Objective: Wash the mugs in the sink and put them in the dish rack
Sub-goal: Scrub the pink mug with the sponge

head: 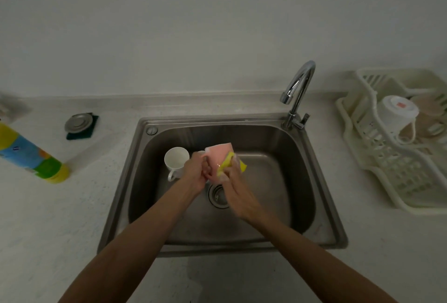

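- Here, above a square stainless-steel sink (242, 242), a person's left hand (196, 174) grips a pink ceramic mug (219, 155) on its handle side, fingers curled; the mug is tilted, and I cannot tell which end faces up
- The right hand (238, 183) pinches a yellow sponge (227, 164) and presses it against the mug's outer wall, where a wet sheen shows
- To scrub well, I would say: hold the handle side firmly so the slick mug cannot twist, take the sponge right round the wall, over the rim and inside, and work low over the basin so a slip means only a short drop
- A white ceramic mug (176, 158) stands upright on the sink floor, just left of the hands; it looks to be next in line
- A curved chrome tap (300, 85) rises at the sink's back right corner, with no water visibly running; rinsing seems not yet begun
- A cream plastic dish rack (362, 152) sits on the counter well to the right, with an upturned white mug (396, 111) inside it
- The pale speckled countertop (48, 218) holds a yellow bottle with a blue and green label (31, 155) at the far left, and a round metal sink plug (78, 121) resting on a dark green scouring pad (72, 136)
- Behind runs a plain pale wall (217, 24), and the light is dim
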`<state>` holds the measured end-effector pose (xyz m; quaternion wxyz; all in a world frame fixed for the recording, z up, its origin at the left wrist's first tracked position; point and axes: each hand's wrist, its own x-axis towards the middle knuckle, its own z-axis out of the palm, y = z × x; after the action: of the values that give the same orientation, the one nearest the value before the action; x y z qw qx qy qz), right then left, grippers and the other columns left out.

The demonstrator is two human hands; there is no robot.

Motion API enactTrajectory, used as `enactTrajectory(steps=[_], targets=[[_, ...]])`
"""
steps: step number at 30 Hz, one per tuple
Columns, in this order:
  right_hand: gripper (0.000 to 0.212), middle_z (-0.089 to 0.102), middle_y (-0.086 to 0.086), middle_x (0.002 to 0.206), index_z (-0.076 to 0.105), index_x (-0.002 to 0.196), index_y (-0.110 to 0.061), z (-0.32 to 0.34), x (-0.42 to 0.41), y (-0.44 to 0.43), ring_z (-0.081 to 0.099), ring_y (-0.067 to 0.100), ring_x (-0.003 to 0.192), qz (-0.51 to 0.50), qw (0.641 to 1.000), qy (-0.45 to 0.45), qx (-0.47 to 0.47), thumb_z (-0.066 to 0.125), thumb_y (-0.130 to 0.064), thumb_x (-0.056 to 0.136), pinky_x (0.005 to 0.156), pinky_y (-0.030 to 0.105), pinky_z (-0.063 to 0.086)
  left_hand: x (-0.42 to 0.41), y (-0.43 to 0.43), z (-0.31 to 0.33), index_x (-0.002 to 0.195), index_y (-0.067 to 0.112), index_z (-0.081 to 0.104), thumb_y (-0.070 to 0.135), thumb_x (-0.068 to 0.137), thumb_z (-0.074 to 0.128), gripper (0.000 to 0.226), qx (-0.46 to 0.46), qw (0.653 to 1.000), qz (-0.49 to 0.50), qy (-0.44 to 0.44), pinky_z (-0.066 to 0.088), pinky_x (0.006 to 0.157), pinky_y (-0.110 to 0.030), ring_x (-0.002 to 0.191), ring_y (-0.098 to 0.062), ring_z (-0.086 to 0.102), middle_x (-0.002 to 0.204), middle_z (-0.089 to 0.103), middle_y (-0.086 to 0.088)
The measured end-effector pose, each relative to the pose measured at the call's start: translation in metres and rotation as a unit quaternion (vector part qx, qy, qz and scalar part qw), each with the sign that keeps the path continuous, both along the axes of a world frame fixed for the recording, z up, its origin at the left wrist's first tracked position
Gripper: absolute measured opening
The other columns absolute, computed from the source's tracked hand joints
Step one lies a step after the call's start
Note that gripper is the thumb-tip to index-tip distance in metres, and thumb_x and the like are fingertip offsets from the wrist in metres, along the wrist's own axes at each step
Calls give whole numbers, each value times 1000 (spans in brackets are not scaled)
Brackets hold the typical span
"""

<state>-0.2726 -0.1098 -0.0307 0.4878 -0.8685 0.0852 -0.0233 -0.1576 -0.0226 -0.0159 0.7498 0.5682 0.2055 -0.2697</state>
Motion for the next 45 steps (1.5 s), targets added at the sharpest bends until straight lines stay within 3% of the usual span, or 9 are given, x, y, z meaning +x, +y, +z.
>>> enactTrajectory(steps=[3, 6, 8, 12, 18, 24, 30, 40, 45], targets=[[55, -10, -4, 159, 11, 154, -14, -8, 9, -2, -9, 6, 146, -59, 998, -15, 32, 22, -35, 105, 122, 40, 4, -2, -4, 2, 57, 17, 34, 12, 91, 38, 34, -9, 1000, 2, 2, 22, 41, -20, 34, -7, 27, 37, 31, 6], [64, -10, -4, 161, -20, 148, -31, -5, 19, -9, 10, 11, 146, -72, 997, -26, 24, 25, -40, 104, 117, 35, 23, -4, -4, 8, 56, 17, 34, 9, 90, 39, 35, -16, 1000, 8, 2, 22, 40, -19, 35, -6, 26, 38, 32, 6], [67, -2, 0, 162, -24, 146, -34, -6, 21, -15, 25, 13, 139, -55, 998, -13, 14, 28, -41, 103, 108, 32, 33, -5, -3, 11, 56, 16, 34, 9, 92, 38, 36, -15, 1000, 15, 4, 22, 39, -18, 33, -5, 26, 37, 32, 6], [71, -2, 3, 162, -14, 148, -23, -19, 10, -15, 8, 19, 148, -17, 1000, -9, -9, 40, -33, 103, 120, 42, 18, -5, 4, 8, 57, 16, 33, 12, 93, 38, 36, -4, 999, 32, 19, 18, 39, -18, 30, -6, 25, 35, 31, 5], [85, -3, 3, 159, -3, 151, -9, -29, 18, -25, -2, 14, 146, 11, 995, -42, -90, 47, -49, 96, 119, 23, 2, -15, 3, 10, 61, 15, 36, 10, 92, 41, 32, -23, 998, 50, 20, 19, 38, -18, 31, -4, 27, 36, 31, 7], [77, 11, 5, 162, 0, 154, -17, -26, 28, 0, 18, 21, 147, -94, 995, -29, -8, 49, -40, 98, 118, 40, 23, -16, -2, 16, 64, 15, 43, 19, 96, 40, 32, 34, 998, 50, -8, 25, 42, -19, 37, -6, 32, 41, 37, 6], [74, 28, 3, 158, 13, 154, -22, -5, 67, -8, 35, 23, 139, -184, 983, -20, 14, 51, -46, 95, 112, 41, 34, -29, -8, 11, 81, 13, 60, 21, 94, 47, 20, 86, 992, 9, -87, 44, 58, -26, 73, -16, 57, 75, 62, -3], [82, 37, 3, 152, 2, 153, -33, -22, 41, 10, 45, 23, 132, -237, 970, -39, 30, 53, -49, 91, 107, 43, 41, -31, -9, 5, 77, 12, 50, 22, 94, 42, 22, 115, 986, -25, -117, 38, 43, -21, 57, -14, 47, 61, 48, -3], [78, 58, 2, 130, 15, 153, -34, -18, 27, 16, 58, 20, 115, -272, 957, -30, 93, 57, -53, 89, 95, 35, 49, -41, -5, 5, 82, 15, 60, 26, 97, 47, 23, 127, 983, -25, -127, 50, 71, -35, 77, -16, 58, 80, 62, -4]])
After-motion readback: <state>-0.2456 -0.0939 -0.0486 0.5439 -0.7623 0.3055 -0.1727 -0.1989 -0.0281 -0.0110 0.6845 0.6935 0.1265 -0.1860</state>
